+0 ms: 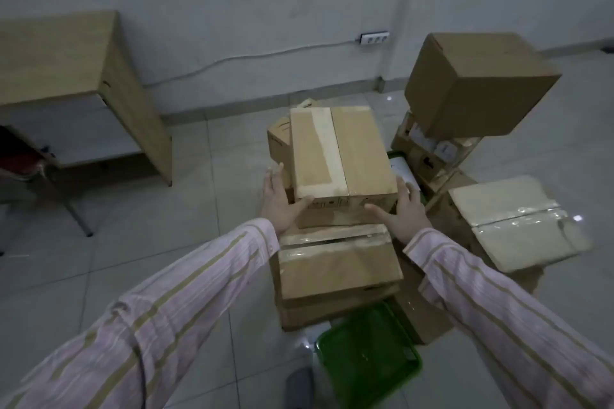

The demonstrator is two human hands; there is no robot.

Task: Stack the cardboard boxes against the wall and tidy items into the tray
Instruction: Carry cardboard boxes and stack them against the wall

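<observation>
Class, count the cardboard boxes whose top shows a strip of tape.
3: the middle box between the left hand and right hand; the front box nearer the camera; the pale box at right. Other boxes' tops may be hidden.

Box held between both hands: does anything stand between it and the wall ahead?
Yes. Another carton lies at the far left side of the taped box, between it and the wall. Beyond that carton only bare floor tiles show up to the wall.

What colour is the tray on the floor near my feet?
Green. The tray shows best in the head view, partly tucked under a cardboard box.
</observation>
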